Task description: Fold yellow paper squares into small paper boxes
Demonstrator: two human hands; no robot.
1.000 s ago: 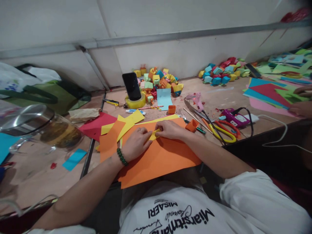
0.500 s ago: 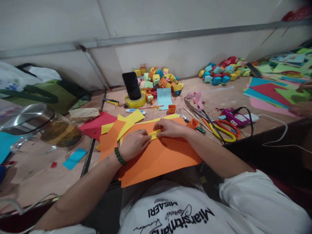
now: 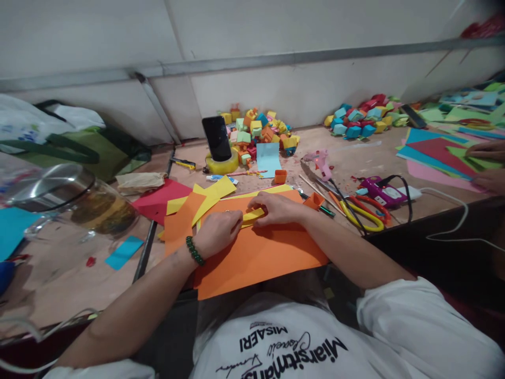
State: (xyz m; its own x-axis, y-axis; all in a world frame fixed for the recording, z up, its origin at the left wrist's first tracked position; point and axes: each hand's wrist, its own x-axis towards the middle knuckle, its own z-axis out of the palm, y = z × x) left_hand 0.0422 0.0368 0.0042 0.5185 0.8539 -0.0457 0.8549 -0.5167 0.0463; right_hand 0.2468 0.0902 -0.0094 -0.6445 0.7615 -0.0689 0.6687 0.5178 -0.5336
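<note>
A wooden table (image 3: 355,152) runs along a pale wall, strewn with coloured paper. At far left, a glass jar (image 3: 94,208) holds brownish liquid. Near centre, the left hand (image 3: 216,231) and right hand (image 3: 276,208) press flat, fingers pinching a yellow strip (image 3: 252,215) on an orange sheet (image 3: 260,252).

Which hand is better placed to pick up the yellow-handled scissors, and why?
Probably the right hand: the scissors lie on its side of the orange sheet. The left hand would have to cross over it; both hands now press the yellow strip.
</note>
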